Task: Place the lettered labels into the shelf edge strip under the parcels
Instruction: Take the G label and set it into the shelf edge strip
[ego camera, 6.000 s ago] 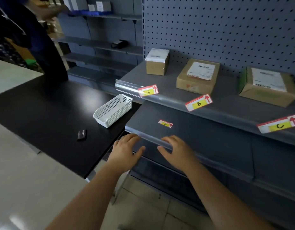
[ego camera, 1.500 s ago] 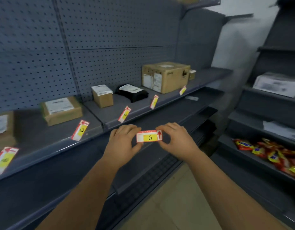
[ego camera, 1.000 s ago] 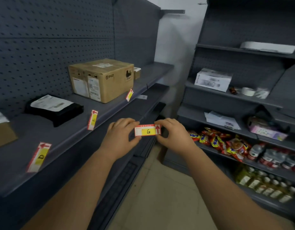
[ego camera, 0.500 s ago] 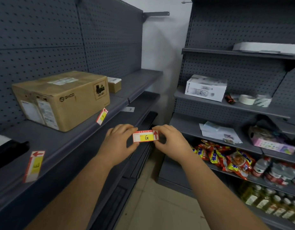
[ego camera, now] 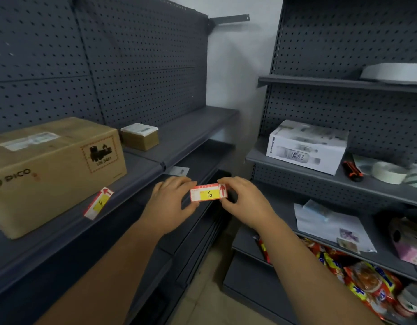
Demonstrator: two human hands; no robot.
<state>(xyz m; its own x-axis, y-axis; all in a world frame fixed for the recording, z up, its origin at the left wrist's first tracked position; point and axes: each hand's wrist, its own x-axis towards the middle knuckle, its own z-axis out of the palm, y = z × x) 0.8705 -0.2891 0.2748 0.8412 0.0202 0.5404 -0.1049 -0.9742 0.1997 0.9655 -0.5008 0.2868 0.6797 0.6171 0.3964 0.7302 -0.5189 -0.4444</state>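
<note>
At nine o'clock stands the large PICO box [ego camera: 50,170], and under it label F [ego camera: 98,202] sits tilted in the shelf edge strip [ego camera: 132,184]. Six seconds ago the view showed the far end of the run, with A, B and C in the strip and both hands bare on the lower shelf. Since then the person has walked along the shelving, and the PICO box has slid from ahead to the left side of the view.

The small parcel [ego camera: 139,136] lies toward eleven o'clock from the hands, just beyond the big box. No label shows in the strip below it.

At the centre, the left hand [ego camera: 172,202] pinches the left end of the G label [ego camera: 208,192] and the right hand [ego camera: 242,200] pinches its right end, fingers narrowed on the card. The card is held level, letter facing up, in the air near the shelf front and not yet in the strip.

At three o'clock a second shelving unit carries a white box [ego camera: 306,146], with snack packets [ego camera: 367,282] lower down.

With F seated, G is probably meant for the strip under the small parcel, so the next move is likely a reach up and left.
</note>
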